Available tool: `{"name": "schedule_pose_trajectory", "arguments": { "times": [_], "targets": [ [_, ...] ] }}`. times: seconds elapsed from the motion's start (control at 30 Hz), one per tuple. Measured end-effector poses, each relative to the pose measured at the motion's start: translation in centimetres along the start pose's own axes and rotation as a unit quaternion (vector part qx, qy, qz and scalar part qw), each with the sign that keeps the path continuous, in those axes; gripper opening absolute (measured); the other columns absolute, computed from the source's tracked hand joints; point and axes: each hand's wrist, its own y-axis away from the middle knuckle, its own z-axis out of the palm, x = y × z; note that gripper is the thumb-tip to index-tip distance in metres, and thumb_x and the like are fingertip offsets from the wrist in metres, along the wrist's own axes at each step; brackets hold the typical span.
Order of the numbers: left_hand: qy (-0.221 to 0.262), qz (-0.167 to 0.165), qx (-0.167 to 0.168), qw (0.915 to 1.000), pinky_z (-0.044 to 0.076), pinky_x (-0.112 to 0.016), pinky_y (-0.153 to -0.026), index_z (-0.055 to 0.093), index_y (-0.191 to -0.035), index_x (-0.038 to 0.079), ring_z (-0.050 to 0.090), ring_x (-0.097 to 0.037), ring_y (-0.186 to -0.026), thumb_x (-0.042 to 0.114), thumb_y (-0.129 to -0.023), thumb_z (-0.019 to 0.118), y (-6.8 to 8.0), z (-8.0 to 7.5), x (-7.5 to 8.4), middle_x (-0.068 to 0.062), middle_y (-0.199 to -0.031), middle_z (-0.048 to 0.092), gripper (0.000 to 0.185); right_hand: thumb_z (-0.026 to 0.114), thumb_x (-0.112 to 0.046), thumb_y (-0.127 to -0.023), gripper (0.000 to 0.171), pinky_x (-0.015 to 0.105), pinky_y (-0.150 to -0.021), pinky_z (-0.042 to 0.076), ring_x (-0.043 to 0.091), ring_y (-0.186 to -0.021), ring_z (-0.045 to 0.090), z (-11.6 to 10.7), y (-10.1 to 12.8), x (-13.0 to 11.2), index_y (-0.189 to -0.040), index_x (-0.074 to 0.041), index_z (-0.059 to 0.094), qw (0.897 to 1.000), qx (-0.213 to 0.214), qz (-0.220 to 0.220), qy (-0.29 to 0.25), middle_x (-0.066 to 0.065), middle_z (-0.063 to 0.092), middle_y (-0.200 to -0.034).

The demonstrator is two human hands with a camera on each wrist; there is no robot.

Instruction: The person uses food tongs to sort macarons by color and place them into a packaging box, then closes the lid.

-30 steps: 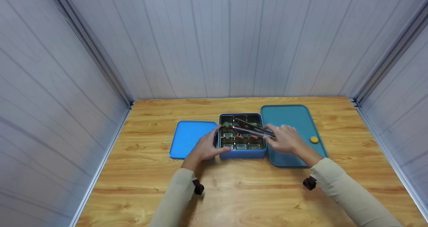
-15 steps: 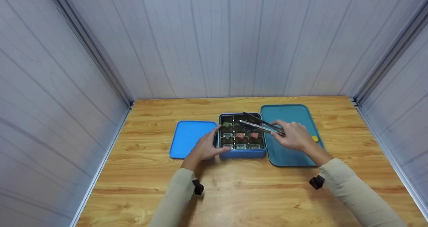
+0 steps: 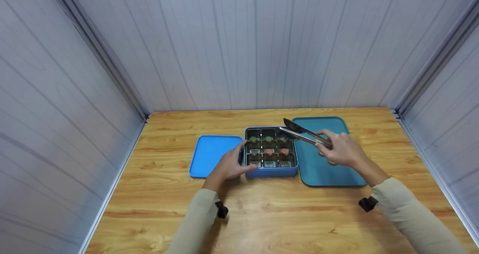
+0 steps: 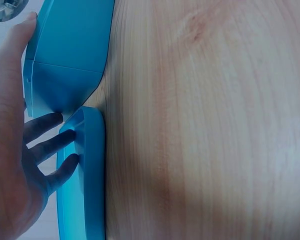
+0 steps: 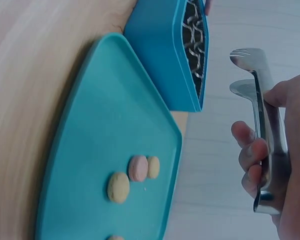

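Observation:
My left hand (image 3: pixel 232 163) rests at the near-left corner of a blue box (image 3: pixel 271 173), fingers spread along its side, thumb at the front. In the left wrist view those fingers (image 4: pixel 60 172) reach over the blue lid (image 4: pixel 95 175). My right hand (image 3: pixel 342 149) grips metal tongs (image 3: pixel 307 134), whose parted tips have nothing between them, over the box's far-right corner. The box has a clear divided insert with green macarons (image 3: pixel 268 138) and pinkish-red ones (image 3: pixel 284 151). Pale yellow macarons (image 5: pixel 118 187) and a pink macaron (image 5: pixel 138 168) lie on the teal tray (image 5: pixel 110 100).
The flat blue lid lies left of the box, and the teal tray stands close against the box's right side. All sit on a wood-grain table (image 3: pixel 284 216), with pale panel walls (image 3: pixel 239 52) behind and at both sides.
My right hand has drawn the tongs up and right, from low inside the box to above its far-right corner. A second green macaron now shows in the back row. The left hand stays put.

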Motion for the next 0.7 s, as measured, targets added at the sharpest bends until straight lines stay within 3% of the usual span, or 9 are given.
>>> {"name": "schedule_pose_trajectory", "arguments": {
  "times": [0.17,0.7],
  "targets": [
    [0.004,0.002,-0.004,1.0,0.04,-0.071,-0.133,0.027,-0.181,0.024,0.046,-0.047,-0.165,0.061,-0.095,0.083,0.0,0.0,0.1,-0.019,-0.18,0.044,0.11,0.073,-0.026,-0.109,0.038,0.026,-0.048,0.025,0.01,-0.046,0.034,-1.0,0.6,1.1,-0.142,-0.006,0.071,1.0,0.009,0.018,0.008,-0.003,0.047,-0.055],
    [0.001,-0.004,-0.004,1.0,0.039,-0.07,-0.134,0.026,-0.181,0.024,0.046,-0.046,-0.165,0.064,-0.094,0.083,0.0,0.0,0.0,-0.019,-0.181,0.044,0.111,0.074,-0.03,-0.109,0.04,0.027,-0.049,0.029,0.011,-0.051,0.04,-2.4,3.4,3.9,-0.139,-0.003,0.071,0.999,0.009,0.033,0.036,-0.003,0.049,-0.06]
  ]
}}
